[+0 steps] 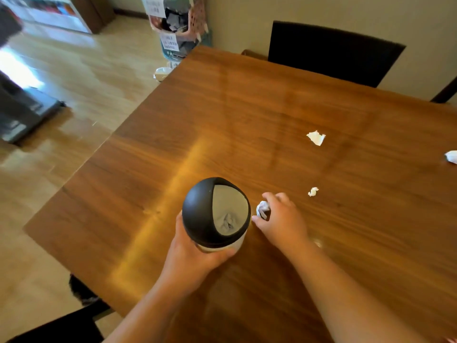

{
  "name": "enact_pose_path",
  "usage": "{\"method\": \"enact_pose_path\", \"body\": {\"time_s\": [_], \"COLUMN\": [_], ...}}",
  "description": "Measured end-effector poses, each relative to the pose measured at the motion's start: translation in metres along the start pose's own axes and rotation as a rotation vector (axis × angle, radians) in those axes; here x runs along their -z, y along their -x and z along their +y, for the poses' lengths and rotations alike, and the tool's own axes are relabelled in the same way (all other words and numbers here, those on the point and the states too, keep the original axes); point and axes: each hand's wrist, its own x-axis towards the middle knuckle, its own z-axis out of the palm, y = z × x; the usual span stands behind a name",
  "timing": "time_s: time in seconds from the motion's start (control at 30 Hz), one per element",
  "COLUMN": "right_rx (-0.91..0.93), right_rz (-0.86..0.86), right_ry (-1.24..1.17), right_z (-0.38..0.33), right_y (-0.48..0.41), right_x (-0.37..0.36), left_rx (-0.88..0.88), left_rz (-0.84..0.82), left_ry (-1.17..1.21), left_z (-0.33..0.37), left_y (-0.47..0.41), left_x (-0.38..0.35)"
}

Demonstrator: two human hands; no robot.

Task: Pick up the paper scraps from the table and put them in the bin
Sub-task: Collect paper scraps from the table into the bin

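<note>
Paper scrap [262, 209] pinched in right hand [282, 219] beside bin [215, 216]; left hand [195, 258] wrapped round bin; 3 scraps [316, 137] on table [247, 115].

scraps [316, 137]: 4, maybe more | bin [215, 214]: 1 | chairs [331, 53]: 2

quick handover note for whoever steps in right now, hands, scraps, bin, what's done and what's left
Left hand grips the bin, which stands on the table.
Right hand pinches a crumpled scrap just beside the bin's opening, not yet dropped in.
Done: some paper already lies inside the bin.
Left: drop this one, then the small scrap, the larger torn scrap, and one at the table's right edge.
</note>
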Motion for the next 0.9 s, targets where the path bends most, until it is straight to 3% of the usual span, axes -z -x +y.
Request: {"method": "enact_pose_path", "body": {"time_s": [0.33,0.5,0.73,0.8,0.9], "right_rx": [-0.005,0.167,0.525,0.587,0.568], "right_rz": [0.145,0.525,0.971,0.959,0.677], "right_ry": [-0.251,-0.571,-0.796,-0.783,-0.537], "right_z": [-0.001,-0.028,-0.080,-0.093,-0.111], "right_y": [0.013,0.040,0.083,0.087,0.089], "right_x": [0.034,0.127,0.228,0.225,0.195], "left_rx": [-0.018,-0.032,-0.084,-0.096,-0.120], "left_rz": [-0.046,-0.069,-0.040,-0.044,-0.049], "left_ry": [-0.013,0.010,0.014,0.017,0.019], "left_z": [0.007,0.013,0.028,0.029,0.035], "left_y": [-0.005,-0.002,-0.008,-0.009,-0.012], "left_x": [0.010,0.022,0.025,0.023,0.017]}}
